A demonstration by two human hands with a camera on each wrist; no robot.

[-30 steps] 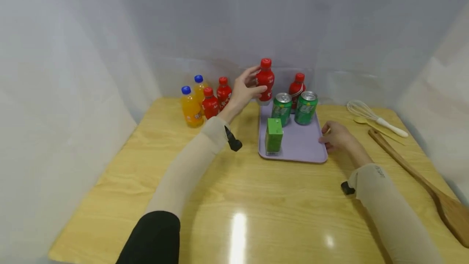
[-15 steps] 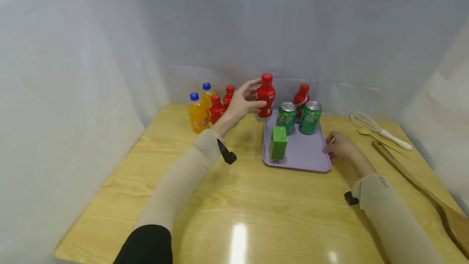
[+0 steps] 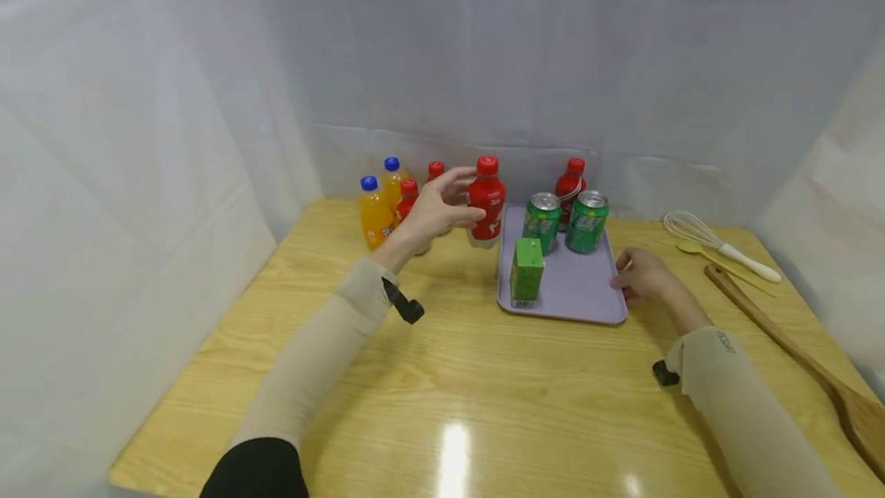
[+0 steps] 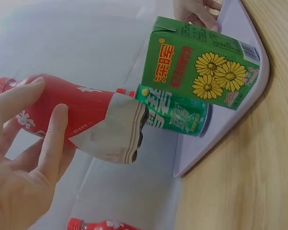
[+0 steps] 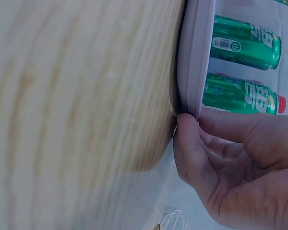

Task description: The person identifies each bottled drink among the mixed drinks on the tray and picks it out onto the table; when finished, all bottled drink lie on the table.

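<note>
My left hand [image 3: 434, 210] grips a red drink bottle [image 3: 487, 210], thumb on one side and fingers on the other. It is upright, just left of the lilac tray [image 3: 577, 294]; the left wrist view shows its pale base [image 4: 117, 129] raised, with nothing directly beneath it. My right hand [image 3: 646, 277] pinches the tray's right rim; in the right wrist view thumb and finger meet at the tray edge [image 5: 197, 57]. On the tray stand a green juice carton [image 3: 528, 271], two green soda cans [image 3: 587, 223] and a second red bottle [image 3: 572, 179] with a white cord around it.
Left of the tray, two orange soda bottles [image 3: 376, 214] and two more red bottles [image 3: 408, 198] stand partly behind my left hand. A whisk [image 3: 719, 243], a yellow spoon [image 3: 722, 263] and a long wooden spatula [image 3: 795, 352] lie at the right. A pale sheet [image 3: 442, 44] hangs behind.
My left hand has brought the red bottle lower and leftward, from over the tray's back left corner to beside its left edge. The right hand keeps its hold on the rim.
</note>
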